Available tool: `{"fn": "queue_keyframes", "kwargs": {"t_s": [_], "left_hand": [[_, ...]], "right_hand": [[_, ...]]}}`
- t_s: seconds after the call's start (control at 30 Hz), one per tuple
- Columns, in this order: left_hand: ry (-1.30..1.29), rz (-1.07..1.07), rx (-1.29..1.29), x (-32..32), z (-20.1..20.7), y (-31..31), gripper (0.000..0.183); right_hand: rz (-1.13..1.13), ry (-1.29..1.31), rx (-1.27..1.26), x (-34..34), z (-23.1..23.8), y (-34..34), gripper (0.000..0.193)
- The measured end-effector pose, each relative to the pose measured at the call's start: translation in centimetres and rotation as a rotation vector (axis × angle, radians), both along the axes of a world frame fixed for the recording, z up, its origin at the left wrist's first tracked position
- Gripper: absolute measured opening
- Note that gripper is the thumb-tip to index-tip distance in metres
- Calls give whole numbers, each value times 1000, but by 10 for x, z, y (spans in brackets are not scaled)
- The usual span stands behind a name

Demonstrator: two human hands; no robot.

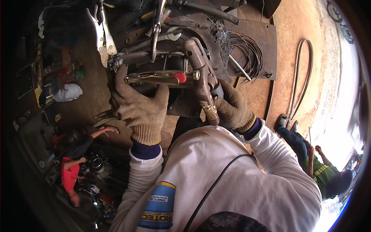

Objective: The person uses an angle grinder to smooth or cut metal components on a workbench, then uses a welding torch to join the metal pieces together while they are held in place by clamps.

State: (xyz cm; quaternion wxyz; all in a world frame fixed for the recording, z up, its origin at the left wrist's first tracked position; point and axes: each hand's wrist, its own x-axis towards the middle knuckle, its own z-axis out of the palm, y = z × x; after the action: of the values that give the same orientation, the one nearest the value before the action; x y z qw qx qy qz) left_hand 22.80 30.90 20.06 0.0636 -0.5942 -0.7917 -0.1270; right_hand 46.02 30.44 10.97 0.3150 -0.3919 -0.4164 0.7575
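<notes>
A metal frame [173, 55] with narrow crossbars and a thick, bent brown tube [201, 83] at its right end lies before me over the workbench. My left hand [141, 106], in a knitted tan glove, closes round the frame's left end, its thumb and forefinger apart. Locking pliers [154, 78] with a red release lever lie across the frame just above that thumb. Another pair of locking pliers [103, 36] grips the left corner, and a third [156, 33] stands in the middle. My gloved right hand [234, 106] holds the frame beside the tube; its fingertips are partly hidden.
A wrench [174, 35] and other metal pieces lie on the dark steel workbench [266, 50]. Coiled wire [253, 54] rests at its right. A long loop [303, 73] lies on the floor. One person [324, 170] is at the right, another [71, 174] at the left.
</notes>
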Motion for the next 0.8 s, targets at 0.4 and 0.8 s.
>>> {"fn": "queue_keyframes", "kwargs": {"t_s": [0.4, 0.8], "left_hand": [[-28, 29, -34, -1, 3, 3, 102], [-57, 42, -34, -4, -4, 2, 102]], "right_hand": [[-2, 41, -1, 0, -8, -3, 64], [12, -68, 140, 1, -8, -1, 64]]}}
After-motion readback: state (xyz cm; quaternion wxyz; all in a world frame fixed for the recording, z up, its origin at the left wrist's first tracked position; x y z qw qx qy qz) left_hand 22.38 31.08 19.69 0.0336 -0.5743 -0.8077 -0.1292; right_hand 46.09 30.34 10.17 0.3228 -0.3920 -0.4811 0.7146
